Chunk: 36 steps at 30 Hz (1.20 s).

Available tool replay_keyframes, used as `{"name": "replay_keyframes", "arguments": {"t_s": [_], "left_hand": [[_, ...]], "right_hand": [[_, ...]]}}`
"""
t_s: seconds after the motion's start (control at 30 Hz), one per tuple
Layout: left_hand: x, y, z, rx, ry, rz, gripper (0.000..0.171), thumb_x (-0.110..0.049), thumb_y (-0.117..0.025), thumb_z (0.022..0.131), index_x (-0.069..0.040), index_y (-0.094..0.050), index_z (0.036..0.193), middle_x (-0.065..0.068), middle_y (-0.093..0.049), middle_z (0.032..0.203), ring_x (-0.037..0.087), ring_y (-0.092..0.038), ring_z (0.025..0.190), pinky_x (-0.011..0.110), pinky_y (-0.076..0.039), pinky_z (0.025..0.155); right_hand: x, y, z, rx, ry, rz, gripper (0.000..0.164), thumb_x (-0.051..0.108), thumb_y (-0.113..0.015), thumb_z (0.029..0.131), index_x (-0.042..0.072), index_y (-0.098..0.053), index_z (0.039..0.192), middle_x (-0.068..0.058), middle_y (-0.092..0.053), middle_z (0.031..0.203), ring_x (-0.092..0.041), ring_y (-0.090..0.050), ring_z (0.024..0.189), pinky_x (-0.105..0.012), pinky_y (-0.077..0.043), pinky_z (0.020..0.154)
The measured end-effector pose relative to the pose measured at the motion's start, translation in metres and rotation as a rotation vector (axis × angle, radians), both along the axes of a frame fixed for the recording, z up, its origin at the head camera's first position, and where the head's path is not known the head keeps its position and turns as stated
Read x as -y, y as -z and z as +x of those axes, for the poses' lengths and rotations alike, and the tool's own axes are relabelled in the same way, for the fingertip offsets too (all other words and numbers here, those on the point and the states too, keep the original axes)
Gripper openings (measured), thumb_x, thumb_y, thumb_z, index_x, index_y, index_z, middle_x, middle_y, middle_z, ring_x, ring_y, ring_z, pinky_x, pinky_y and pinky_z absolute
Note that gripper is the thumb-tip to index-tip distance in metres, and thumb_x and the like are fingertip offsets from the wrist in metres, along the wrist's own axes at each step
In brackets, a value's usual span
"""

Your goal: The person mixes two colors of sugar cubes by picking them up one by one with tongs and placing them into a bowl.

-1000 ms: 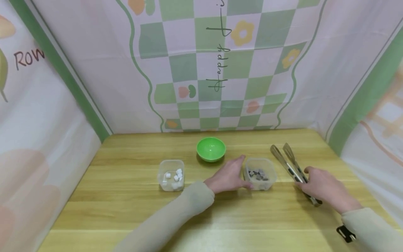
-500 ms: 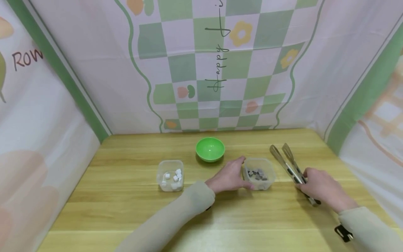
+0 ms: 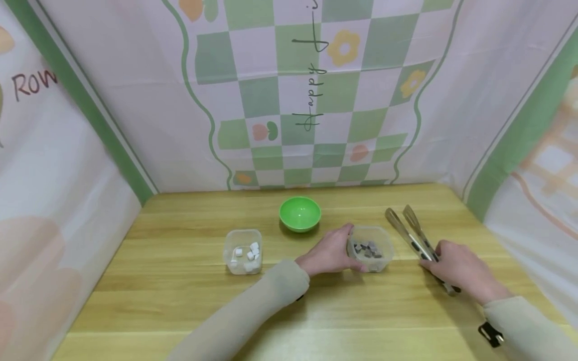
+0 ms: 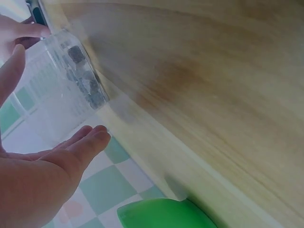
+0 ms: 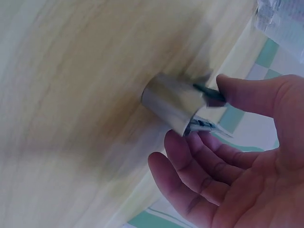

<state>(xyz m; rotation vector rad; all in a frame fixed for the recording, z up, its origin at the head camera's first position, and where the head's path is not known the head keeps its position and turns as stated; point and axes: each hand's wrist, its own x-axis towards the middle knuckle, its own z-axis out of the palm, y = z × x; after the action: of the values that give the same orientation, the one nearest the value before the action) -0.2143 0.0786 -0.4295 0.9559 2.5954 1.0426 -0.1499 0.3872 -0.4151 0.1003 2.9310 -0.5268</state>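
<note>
In the head view, my left hand point(image 3: 327, 252) is at the left side of a clear plastic container point(image 3: 384, 248) that holds several small grey cubes point(image 3: 368, 249). Its thumb lies along the container's near wall, and the fingers stretch toward the far left corner. The left wrist view shows those fingers point(image 4: 88, 145) fairly straight beside the clear wall; firm contact is hard to tell. My right hand point(image 3: 465, 268) holds metal tongs point(image 3: 399, 224) by the handle end, thumb on one side and fingers on the other. The tongs lie low over the table, tips apart and pointing away.
A green bowl point(image 3: 300, 214) stands at the back middle of the wooden table point(image 3: 180, 301). Left of it sits another clear container point(image 3: 230, 245) with several white cubes point(image 3: 254, 253). Patterned cloth point(image 3: 298, 90) hangs behind the table and at both sides.
My left thumb has slid slightly farther right along the container's near wall. The right hand stays on the tongs. The whole head view has shifted a little.
</note>
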Motion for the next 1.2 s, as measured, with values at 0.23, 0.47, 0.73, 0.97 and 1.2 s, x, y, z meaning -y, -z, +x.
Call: {"name": "replay_keyframes", "arguments": {"t_s": [0.23, 0.47, 0.73, 0.97, 1.2], "left_hand": [[-0.001, 0.0, 0.0, 0.016, 0.007, 0.018, 0.09, -0.032, -0.099, 0.074, -0.008, -0.051, 0.146, 0.002, -0.066, 0.129, 0.007, -0.062, 0.113, 0.018, -0.05, 0.099], [-0.003, -0.003, 0.001, 0.038, -0.013, -0.012, 0.102, -0.033, -0.099, 0.074, -0.004, -0.044, 0.154, 0.008, -0.062, 0.141, 0.014, -0.06, 0.125, 0.024, -0.049, 0.107], [-0.005, -0.006, 0.001, 0.059, -0.046, -0.052, 0.114, -0.034, -0.099, 0.075, -0.003, -0.033, 0.163, 0.01, -0.048, 0.16, 0.02, -0.049, 0.142, 0.03, -0.04, 0.118], [-0.005, -0.003, 0.002, 0.058, -0.052, -0.056, 0.115, -0.032, -0.1, 0.073, -0.003, -0.033, 0.162, 0.011, -0.052, 0.155, 0.02, -0.054, 0.137, 0.031, -0.044, 0.115], [-0.005, -0.002, 0.001, 0.047, -0.04, -0.055, 0.116, -0.035, -0.098, 0.075, -0.002, -0.03, 0.163, 0.013, -0.046, 0.16, 0.021, -0.048, 0.144, 0.031, -0.039, 0.119]], "right_hand": [[-0.004, 0.0, 0.004, -0.015, 0.017, -0.006, 0.036, 0.037, -0.072, 0.096, 0.006, -0.059, 0.083, -0.005, -0.054, 0.067, -0.023, -0.053, 0.058, -0.036, -0.042, 0.048], [-0.006, -0.012, 0.01, -0.024, 0.011, -0.009, 0.037, 0.036, -0.069, 0.097, 0.0, -0.064, 0.092, -0.005, -0.059, 0.072, -0.024, -0.055, 0.062, -0.037, -0.045, 0.048], [-0.009, -0.025, 0.009, -0.163, -0.008, -0.008, 0.052, 0.038, -0.072, 0.099, -0.013, -0.067, 0.109, -0.007, -0.069, 0.08, -0.022, -0.059, 0.065, -0.037, -0.049, 0.052], [-0.011, -0.032, 0.008, -0.328, -0.017, 0.011, 0.05, 0.034, -0.079, 0.093, -0.014, -0.069, 0.105, -0.024, -0.071, 0.086, -0.04, -0.066, 0.074, -0.057, -0.055, 0.063], [-0.01, -0.043, 0.012, -0.416, 0.06, -0.016, 0.049, 0.039, -0.084, 0.09, -0.006, -0.07, 0.103, -0.028, -0.072, 0.091, -0.043, -0.067, 0.077, -0.053, -0.051, 0.064]]}}
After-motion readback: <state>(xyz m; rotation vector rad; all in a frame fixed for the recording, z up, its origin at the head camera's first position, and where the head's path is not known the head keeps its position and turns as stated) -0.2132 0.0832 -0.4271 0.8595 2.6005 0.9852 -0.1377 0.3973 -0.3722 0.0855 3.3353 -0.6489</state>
